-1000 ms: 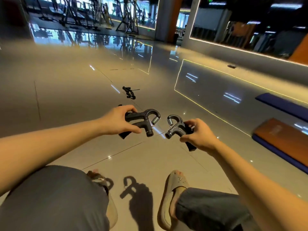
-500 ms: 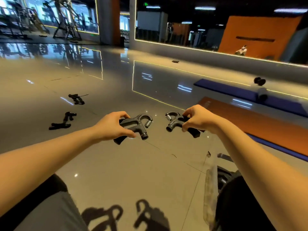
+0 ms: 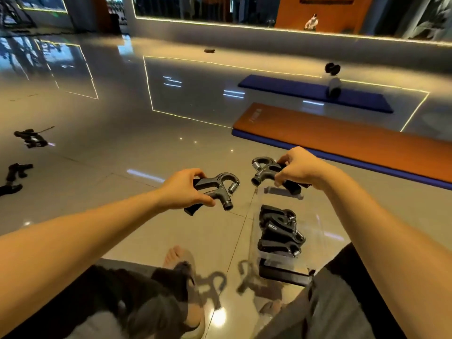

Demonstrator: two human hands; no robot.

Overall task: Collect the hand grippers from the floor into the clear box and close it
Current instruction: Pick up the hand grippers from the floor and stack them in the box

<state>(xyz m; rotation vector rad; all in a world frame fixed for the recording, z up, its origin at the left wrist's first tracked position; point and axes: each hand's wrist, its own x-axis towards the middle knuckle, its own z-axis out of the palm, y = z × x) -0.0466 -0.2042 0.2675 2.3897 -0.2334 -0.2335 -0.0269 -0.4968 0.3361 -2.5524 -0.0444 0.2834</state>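
My left hand point(image 3: 182, 189) grips a dark grey hand gripper point(image 3: 217, 189) by its handles, held in the air left of the clear box point(image 3: 315, 231). My right hand point(image 3: 299, 168) holds a second hand gripper point(image 3: 263, 168) just above the box's far end. The open box stands on the floor by my right knee and has several black hand grippers point(image 3: 278, 231) inside. More grippers lie on the floor at far left, one point(image 3: 30, 138) farther away, another point(image 3: 16, 171) nearer.
An orange mat point(image 3: 342, 140) over a blue one lies to the right, with a second blue mat point(image 3: 315, 92) and a rolled item behind it. My knees and sandalled foot point(image 3: 181, 263) fill the bottom. The glossy tiled floor stretches to a mirrored wall.
The view has swung right, bringing the clear box into sight under my right hand. Both hands kept hold of their grippers and moved toward the box.
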